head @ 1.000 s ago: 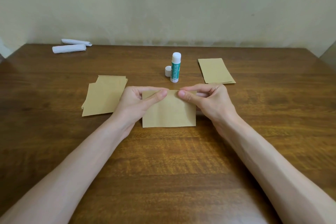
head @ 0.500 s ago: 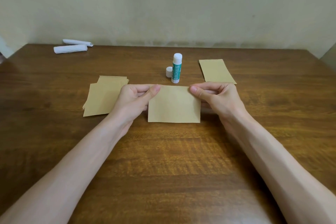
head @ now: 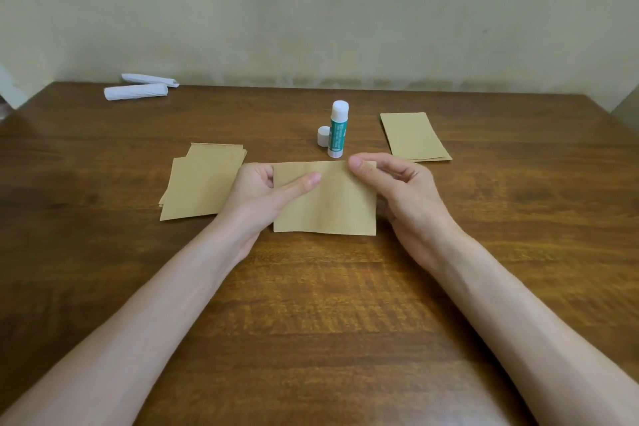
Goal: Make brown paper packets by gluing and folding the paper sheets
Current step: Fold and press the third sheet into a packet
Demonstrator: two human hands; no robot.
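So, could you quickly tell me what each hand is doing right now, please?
Left hand: pinches the sheet at its left edge.
Right hand: pinches its top right corner.

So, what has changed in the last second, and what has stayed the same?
The brown sheet moved slightly away from the person, toward the glue stick. The thumbs, which met at its top edge, are now apart: the left hand lays its thumb across the sheet, and the right hand pinches its top right corner. Neither let go. The glue stick, cap, left pile and right pile stayed.

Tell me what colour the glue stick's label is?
Teal green, on the white glue stick, seen in the head view.
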